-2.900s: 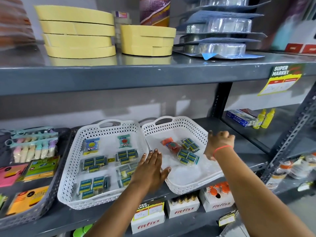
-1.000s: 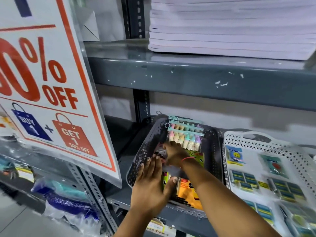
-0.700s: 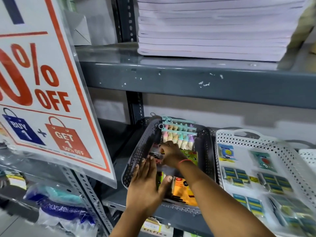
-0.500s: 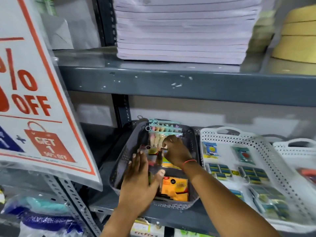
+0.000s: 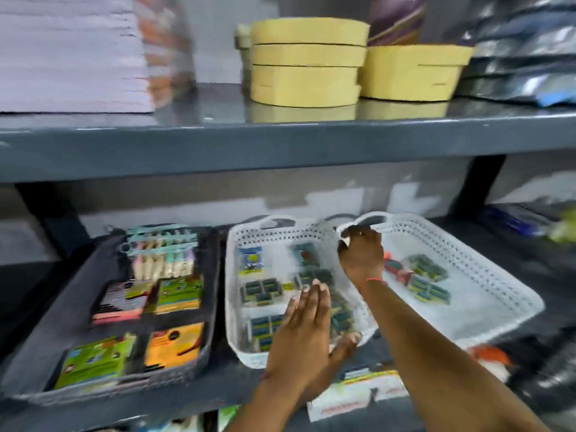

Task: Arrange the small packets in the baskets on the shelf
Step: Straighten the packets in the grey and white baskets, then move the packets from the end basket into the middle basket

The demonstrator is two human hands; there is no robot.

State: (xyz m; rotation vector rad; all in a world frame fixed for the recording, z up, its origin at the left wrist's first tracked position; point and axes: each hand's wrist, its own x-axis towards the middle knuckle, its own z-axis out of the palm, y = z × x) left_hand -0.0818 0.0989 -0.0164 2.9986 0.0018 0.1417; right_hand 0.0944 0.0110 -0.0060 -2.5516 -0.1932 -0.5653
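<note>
Three baskets stand side by side on the middle shelf, and the view is blurred. The dark grey basket (image 5: 215, 307) on the left holds coloured card packets. The middle white basket (image 5: 231, 310) holds small blue-green packets (image 5: 261, 289). More small packets (image 5: 428, 289) and a red one (image 5: 399, 271) lie in the right white basket (image 5: 498, 275). My left hand (image 5: 308, 341) is flat and open over the middle basket's front right corner. My right hand (image 5: 361, 257) is curled on the right basket's back left rim, beside its handle.
The grey upper shelf (image 5: 280, 145) overhangs the baskets and carries yellow round stacks (image 5: 305, 60), a white paper stack (image 5: 68, 54) and foil packs (image 5: 523, 57). A dark upright post (image 5: 480, 185) stands at the back right. Boxes (image 5: 358, 392) sit on the shelf below.
The view swung right, away from the sale sign. Both hands left the dark grey basket; the right hand now grips the right white basket's rim, the left hovers over the middle basket.
</note>
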